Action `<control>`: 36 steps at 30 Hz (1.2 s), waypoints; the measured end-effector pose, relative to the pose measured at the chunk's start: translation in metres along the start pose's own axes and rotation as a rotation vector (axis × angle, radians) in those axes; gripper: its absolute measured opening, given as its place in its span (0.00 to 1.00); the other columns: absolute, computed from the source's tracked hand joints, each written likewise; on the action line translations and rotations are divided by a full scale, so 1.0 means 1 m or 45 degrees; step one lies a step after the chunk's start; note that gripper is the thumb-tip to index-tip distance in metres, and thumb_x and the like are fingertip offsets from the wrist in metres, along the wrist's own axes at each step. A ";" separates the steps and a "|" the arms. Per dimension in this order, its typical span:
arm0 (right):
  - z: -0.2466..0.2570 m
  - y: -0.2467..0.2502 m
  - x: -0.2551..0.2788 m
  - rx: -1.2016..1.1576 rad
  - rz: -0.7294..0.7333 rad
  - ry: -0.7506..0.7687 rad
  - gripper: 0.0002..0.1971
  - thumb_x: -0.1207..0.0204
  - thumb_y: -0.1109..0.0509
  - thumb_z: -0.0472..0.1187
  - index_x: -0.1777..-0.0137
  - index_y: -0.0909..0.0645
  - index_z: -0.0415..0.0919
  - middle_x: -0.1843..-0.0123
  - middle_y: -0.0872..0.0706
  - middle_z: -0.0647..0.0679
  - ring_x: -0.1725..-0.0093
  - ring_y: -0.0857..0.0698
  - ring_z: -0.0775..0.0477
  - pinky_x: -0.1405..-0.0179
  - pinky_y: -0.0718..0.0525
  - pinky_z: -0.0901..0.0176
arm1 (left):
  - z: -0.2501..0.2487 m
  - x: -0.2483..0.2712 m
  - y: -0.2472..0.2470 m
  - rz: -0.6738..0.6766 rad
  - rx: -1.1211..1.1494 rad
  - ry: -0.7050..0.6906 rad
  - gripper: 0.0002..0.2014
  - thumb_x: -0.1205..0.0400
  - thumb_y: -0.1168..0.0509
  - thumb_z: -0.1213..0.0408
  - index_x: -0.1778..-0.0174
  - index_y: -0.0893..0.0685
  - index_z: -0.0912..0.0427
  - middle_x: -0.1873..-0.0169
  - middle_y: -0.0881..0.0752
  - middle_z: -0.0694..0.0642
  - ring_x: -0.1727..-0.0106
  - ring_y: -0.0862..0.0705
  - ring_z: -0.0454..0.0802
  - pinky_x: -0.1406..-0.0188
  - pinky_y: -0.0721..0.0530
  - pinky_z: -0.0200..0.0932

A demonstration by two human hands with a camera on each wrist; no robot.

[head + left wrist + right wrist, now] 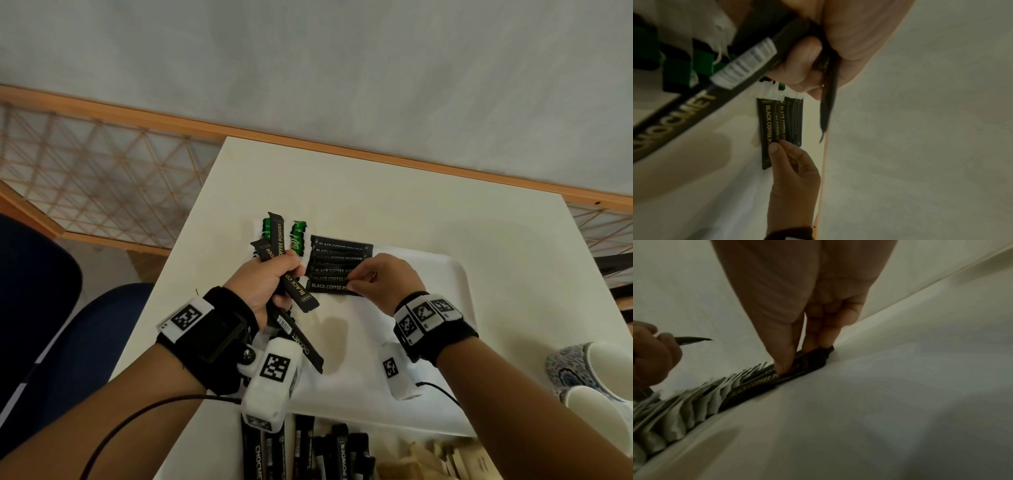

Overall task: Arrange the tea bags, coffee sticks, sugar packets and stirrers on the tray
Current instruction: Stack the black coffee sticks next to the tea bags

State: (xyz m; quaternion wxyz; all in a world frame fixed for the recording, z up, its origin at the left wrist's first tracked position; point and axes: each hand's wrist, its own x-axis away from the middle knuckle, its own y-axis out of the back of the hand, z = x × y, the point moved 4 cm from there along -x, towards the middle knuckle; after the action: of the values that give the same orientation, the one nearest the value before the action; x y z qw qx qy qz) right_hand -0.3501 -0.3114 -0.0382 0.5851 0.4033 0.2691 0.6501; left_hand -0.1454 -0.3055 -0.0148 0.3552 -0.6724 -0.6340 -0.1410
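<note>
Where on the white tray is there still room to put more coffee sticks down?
The tray is bare from the row of black coffee sticks toward its right rim and near edge. It is crowded at the far left corner, where the green tea bags sit beside the row, the right hand pinches the nearest stick and the left hand grips more sticks.

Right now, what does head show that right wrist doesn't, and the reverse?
Only head: the mugs, the loose coffee sticks nearest the person, and the green tea bags. Only right wrist: the right hand's fingertips pinching the nearest stick from close up. Both: the left hand gripping a bundle of sticks, the right hand at the laid row on the white tray.
</note>
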 end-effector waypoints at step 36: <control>0.022 0.002 0.028 -0.946 0.139 0.125 0.15 0.26 0.26 0.34 0.46 0.13 0.55 0.50 0.10 0.56 0.53 0.15 0.63 0.45 0.20 0.63 | 0.004 -0.002 -0.005 -0.016 0.094 -0.169 0.14 0.22 0.35 0.81 0.62 0.29 0.59 0.59 0.12 0.65 0.59 0.11 0.56 0.69 0.10 0.43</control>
State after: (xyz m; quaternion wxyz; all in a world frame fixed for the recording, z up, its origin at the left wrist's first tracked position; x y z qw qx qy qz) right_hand -0.3322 -0.2868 -0.0193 0.6422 0.1457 0.0209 0.7522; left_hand -0.1515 -0.3052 -0.0175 0.3361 -0.6626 -0.6651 -0.0748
